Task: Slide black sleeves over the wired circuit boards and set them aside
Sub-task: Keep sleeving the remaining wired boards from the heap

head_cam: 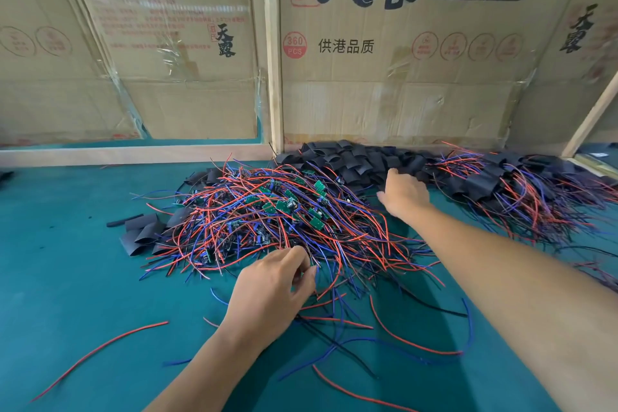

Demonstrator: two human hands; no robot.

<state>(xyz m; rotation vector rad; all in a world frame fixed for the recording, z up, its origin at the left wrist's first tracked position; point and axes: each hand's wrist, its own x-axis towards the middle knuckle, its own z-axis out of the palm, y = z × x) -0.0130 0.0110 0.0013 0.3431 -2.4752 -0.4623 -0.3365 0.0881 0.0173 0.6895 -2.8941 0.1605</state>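
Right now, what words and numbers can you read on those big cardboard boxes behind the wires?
"天露" in big black brush letters, right cardboard box.
"温氏" in a red stamp, same box.
"鲜鸡蛋" in black, same box.
"360 PCS" in a red circle, same box.
"供港品质" in black, same box.
"天露" in small black letters, left cardboard box.
The red print and round red icons are too blurred to read.

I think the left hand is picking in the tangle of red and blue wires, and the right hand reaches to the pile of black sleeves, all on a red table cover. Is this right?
Not quite: the table cover is teal green, not red. The head view shows it. The rest holds: the left hand picks in the tangle of red and blue wires, and the right hand reaches to the pile of black sleeves.
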